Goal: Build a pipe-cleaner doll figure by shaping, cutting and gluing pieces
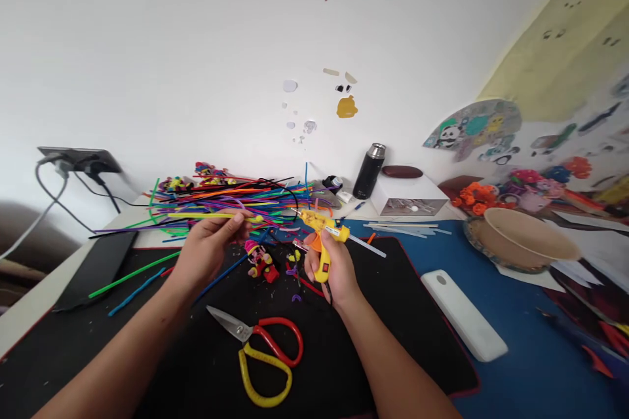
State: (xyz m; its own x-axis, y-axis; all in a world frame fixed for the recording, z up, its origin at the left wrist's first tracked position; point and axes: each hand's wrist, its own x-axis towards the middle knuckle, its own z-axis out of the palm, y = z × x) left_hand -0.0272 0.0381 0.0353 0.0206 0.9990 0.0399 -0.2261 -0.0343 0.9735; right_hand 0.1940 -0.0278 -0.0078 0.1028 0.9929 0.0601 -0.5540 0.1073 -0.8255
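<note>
My left hand pinches a yellow pipe cleaner whose curled end points right. My right hand is wrapped round the handle of a yellow glue gun. A clear glue stick juts from the gun's back, and its nozzle faces left, a short way from the yellow curl. Between the hands a small doll with a pink hat and red clothes lies on the black mat. Scissors with one red and one yellow handle lie nearer me, open.
Behind the hands is a pile of coloured pipe cleaners. A black bottle and white box stand by the wall. At right are a white case and beige bowl; a dark tablet lies left, near plugged cables.
</note>
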